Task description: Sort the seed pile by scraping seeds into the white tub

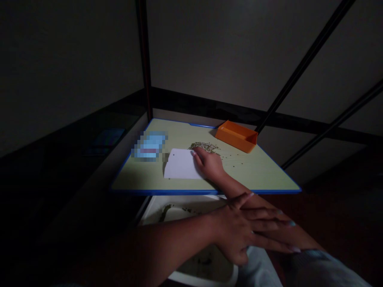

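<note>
A pale green board with a blue rim (206,191) fills mid-frame; the right hand (208,163) rests curled on a thin, light white card (179,164), easiest taken by its edge, grip unclear, beside loose seeds (204,146); the left hand (242,227) lies open across the right forearm (231,187)

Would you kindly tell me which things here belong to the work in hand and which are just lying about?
Work in hand:
right hand on white card
left hand
seeds
white basin, seeds inside
orange tray, probably

Lying about:
blurred blue item
black poles
</note>
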Motion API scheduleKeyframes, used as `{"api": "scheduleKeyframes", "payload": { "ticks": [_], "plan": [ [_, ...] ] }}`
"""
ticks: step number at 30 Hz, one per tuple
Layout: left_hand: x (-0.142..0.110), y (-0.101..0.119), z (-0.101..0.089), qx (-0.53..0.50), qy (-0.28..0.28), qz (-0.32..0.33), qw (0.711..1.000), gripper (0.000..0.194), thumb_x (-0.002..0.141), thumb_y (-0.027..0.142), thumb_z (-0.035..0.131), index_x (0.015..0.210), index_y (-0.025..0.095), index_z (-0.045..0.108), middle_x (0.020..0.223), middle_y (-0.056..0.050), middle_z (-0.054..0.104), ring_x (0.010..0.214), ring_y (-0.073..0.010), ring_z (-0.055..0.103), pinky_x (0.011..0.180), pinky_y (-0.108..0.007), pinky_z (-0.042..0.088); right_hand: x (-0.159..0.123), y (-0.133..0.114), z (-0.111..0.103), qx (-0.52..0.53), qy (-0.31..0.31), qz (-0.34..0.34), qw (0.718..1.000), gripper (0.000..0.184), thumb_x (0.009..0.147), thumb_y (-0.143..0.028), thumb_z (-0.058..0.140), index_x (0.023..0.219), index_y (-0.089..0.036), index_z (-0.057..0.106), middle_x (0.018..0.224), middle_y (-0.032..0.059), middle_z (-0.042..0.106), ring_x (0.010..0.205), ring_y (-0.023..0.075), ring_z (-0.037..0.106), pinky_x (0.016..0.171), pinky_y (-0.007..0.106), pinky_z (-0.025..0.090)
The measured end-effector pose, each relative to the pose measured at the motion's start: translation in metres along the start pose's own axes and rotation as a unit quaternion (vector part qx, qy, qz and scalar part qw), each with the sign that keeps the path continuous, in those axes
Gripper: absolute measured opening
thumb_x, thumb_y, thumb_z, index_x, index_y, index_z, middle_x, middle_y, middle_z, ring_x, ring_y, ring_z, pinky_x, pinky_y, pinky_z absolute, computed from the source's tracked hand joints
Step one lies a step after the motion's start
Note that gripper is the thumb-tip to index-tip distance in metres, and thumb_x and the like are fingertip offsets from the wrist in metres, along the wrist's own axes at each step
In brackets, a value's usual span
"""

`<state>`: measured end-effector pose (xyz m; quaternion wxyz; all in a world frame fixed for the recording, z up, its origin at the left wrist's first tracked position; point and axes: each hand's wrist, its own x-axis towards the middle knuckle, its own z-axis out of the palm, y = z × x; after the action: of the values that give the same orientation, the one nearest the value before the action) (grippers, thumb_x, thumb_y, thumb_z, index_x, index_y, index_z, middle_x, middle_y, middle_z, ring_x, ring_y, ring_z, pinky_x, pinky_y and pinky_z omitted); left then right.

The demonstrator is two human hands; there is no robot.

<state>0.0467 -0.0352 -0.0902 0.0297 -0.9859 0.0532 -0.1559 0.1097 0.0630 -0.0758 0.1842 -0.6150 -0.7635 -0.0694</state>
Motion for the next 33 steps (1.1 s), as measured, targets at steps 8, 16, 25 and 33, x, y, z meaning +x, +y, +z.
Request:
{"api": "scheduleKeyframes", "payload": {
  "ticks": [8,16,25,33],
  "plan": [
    [0.001,-0.001,0.01,0.057,0.018,0.015,0.998,0.067,0.081,0.043,0.046,0.148,0.036,0.036,0.16,0.004,0.018,0.15,-0.0172,-0.005,0.115,-0.057,0.01,-0.003,0.007,0.005,0.092,0.014,-0.057,0.994,0.041,0.097,-0.046,0.033,0.116,-0.028,0.065,0.089,0.0025,0.076,0.078,0.0201,0.069,0.07,0.028,0.045],
    [0.002,0.0,0.012,0.088,0.046,0.023,0.995,0.064,0.088,0.056,0.041,0.147,0.035,0.037,0.16,0.0,0.019,0.15,-0.0199,0.0,0.113,-0.058,0.016,-0.004,0.011,0.008,0.164,0.013,-0.061,0.984,0.037,0.095,-0.045,0.04,0.113,-0.027,0.067,0.081,0.0017,0.074,0.066,0.0168,0.064,0.064,0.027,0.042],
    [0.002,0.0,0.008,0.096,0.027,0.022,0.995,0.063,0.089,0.057,0.042,0.148,0.036,0.035,0.16,0.002,0.019,0.15,-0.0189,0.0,0.117,-0.056,0.011,-0.006,0.014,0.012,0.231,0.024,-0.062,0.971,0.032,0.094,-0.044,0.044,0.105,-0.025,0.068,0.076,0.0008,0.07,0.062,0.0149,0.059,0.061,0.025,0.041],
    [0.002,0.0,0.012,0.082,0.041,0.021,0.996,0.064,0.086,0.057,0.048,0.146,0.034,0.039,0.159,0.003,0.024,0.15,-0.02,0.003,0.117,-0.054,0.015,-0.005,0.016,0.012,0.282,0.037,-0.071,0.956,0.029,0.093,-0.042,0.047,0.101,-0.023,0.068,0.083,0.0024,0.072,0.067,0.015,0.061,0.064,0.026,0.044]
  ]
}}
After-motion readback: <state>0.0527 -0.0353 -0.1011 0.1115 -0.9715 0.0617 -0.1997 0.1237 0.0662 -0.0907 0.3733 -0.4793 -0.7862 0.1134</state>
